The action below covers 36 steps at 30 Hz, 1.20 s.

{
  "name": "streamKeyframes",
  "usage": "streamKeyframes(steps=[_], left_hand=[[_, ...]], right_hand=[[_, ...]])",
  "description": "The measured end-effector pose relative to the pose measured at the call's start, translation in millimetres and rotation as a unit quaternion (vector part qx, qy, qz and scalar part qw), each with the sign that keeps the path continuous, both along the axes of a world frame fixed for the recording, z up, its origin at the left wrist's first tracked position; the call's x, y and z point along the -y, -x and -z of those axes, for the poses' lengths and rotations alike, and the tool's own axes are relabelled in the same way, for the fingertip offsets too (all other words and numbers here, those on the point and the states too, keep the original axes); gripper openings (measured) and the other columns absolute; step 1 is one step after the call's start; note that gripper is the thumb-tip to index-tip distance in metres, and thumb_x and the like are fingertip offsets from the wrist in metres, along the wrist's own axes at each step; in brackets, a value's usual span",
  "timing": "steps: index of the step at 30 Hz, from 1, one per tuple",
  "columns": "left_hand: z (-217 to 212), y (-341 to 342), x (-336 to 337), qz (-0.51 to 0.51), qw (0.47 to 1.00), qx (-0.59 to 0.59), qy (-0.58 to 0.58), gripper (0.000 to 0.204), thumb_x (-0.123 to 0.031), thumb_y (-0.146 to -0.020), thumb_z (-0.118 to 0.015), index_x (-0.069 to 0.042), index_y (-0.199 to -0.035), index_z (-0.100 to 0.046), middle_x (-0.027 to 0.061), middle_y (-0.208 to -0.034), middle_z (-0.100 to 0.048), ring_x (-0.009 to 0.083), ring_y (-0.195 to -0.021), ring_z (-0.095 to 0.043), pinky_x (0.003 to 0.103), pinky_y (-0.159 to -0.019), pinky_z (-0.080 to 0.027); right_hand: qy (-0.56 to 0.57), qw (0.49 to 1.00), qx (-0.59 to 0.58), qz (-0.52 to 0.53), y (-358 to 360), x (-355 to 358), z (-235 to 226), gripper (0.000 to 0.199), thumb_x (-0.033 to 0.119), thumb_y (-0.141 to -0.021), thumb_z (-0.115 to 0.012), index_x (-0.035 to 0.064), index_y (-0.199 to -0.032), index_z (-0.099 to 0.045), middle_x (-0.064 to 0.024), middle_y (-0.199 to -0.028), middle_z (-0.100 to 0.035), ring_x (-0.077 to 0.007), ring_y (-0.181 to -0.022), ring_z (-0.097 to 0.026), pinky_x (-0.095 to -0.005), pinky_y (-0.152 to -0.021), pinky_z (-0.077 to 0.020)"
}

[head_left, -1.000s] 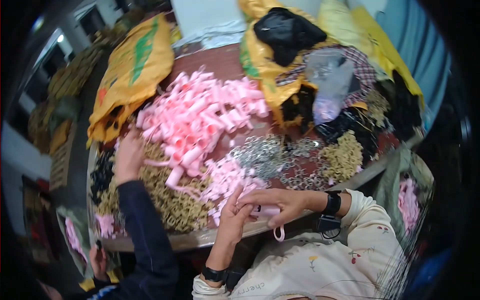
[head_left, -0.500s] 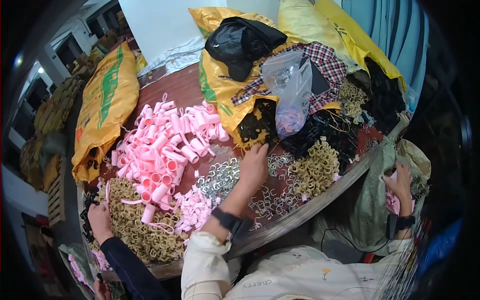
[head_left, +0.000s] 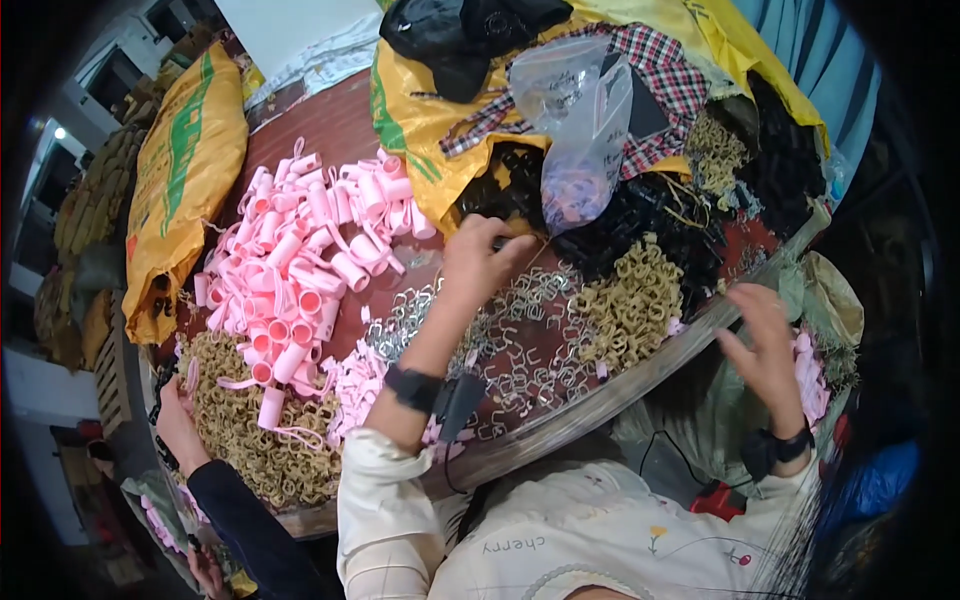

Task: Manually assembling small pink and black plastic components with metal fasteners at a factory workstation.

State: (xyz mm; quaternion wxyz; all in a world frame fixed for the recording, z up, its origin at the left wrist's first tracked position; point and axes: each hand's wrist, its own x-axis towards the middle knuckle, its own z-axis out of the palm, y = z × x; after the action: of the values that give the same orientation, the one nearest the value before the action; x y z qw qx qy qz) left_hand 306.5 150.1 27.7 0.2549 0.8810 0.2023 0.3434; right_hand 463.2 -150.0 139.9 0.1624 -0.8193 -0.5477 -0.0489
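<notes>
My left hand [head_left: 480, 262], in a cream sleeve, is at the mouth of a yellow woven sack [head_left: 402, 150] full of black plastic parts [head_left: 512, 180]. Its fingers are pinched around a small black part [head_left: 500, 243]. My right hand [head_left: 766, 340] hovers by the table's right rim with fingers spread and nothing visible in it. Just beyond it, an open green sack [head_left: 832, 290] holds pink pieces [head_left: 808, 370]. Below my left hand, silvery metal clips [head_left: 520, 335] lie scattered between tan clip-shaped parts [head_left: 635, 305] and small pink pieces [head_left: 360, 385].
Pink cylinders with loops [head_left: 300, 260] are heaped on the red table [head_left: 350, 105]. A co-worker's hand [head_left: 180, 425] touches black parts beside a tan heap [head_left: 265, 430]. A clear bag [head_left: 580, 130], checked cloth [head_left: 665, 80] and black cap [head_left: 450, 45] lie at the back.
My right hand has lifted out of the green sack and moved up and left toward the table rim, its fingers spreading. My left hand remains at the yellow sack's mouth. The view has shifted.
</notes>
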Motion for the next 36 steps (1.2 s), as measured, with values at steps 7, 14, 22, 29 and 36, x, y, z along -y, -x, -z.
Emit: streamKeyframes(steps=[7,14,22,29,36], left_hand=[[-1,167,32,0.058,0.656,0.272,0.701,0.016,-0.008,-0.075,-0.054,-0.003,-0.089,-0.051,0.0056,-0.076,-0.049,0.0121,-0.06,-0.043,0.021,-0.049,-0.033],[18,254,71,0.053,0.503,0.426,0.75,0.03,-0.003,-0.074,-0.052,-0.004,-0.103,-0.045,0.0102,-0.089,-0.05,0.0165,-0.067,-0.049,0.024,-0.055,-0.042],[14,248,88,-0.004,0.593,0.34,0.73,0.057,0.004,-0.071,-0.054,-0.008,-0.121,-0.031,0.0092,-0.096,-0.046,0.0219,-0.079,-0.054,0.028,-0.066,-0.047],[19,230,100,-0.003,0.673,0.281,0.684,0.078,0.005,-0.067,-0.058,-0.01,-0.129,-0.013,0.0096,-0.103,-0.042,0.0212,-0.077,-0.054,0.027,-0.064,-0.046],[11,216,111,-0.176,0.904,0.034,0.387,0.091,-0.002,-0.062,-0.068,-0.008,-0.13,-0.009,0.0078,-0.086,-0.052,0.0142,-0.073,-0.054,0.024,-0.065,-0.043]], right_hand=[[0.061,0.948,-0.078,-0.301,80,-92,66,0.025,0.014,-0.067,-0.061,0.006,-0.09,-0.054,-0.0068,-0.086,-0.053,-0.0226,-0.083,-0.05,-0.0331,-0.071,-0.0364],[0.082,0.928,-0.052,-0.359,142,-138,132,0.016,0.009,-0.066,-0.057,0.006,-0.08,-0.051,-0.0082,-0.077,-0.048,-0.0255,-0.074,-0.05,-0.0353,-0.067,-0.0371],[0.121,0.934,-0.068,-0.328,151,-143,141,0.015,0.006,-0.064,-0.055,0.0037,-0.076,-0.046,-0.0113,-0.077,-0.047,-0.0289,-0.071,-0.05,-0.0373,-0.063,-0.0404],[0.092,0.939,-0.079,-0.321,141,-133,136,0.016,0.007,-0.065,-0.055,0.0035,-0.077,-0.045,-0.0112,-0.076,-0.046,-0.0292,-0.067,-0.05,-0.038,-0.058,-0.0418],[0.113,0.931,-0.048,-0.345,136,-129,138,0.012,0.005,-0.067,-0.051,0.0035,-0.077,-0.045,-0.0112,-0.075,-0.045,-0.0289,-0.066,-0.049,-0.0376,-0.058,-0.0418]])
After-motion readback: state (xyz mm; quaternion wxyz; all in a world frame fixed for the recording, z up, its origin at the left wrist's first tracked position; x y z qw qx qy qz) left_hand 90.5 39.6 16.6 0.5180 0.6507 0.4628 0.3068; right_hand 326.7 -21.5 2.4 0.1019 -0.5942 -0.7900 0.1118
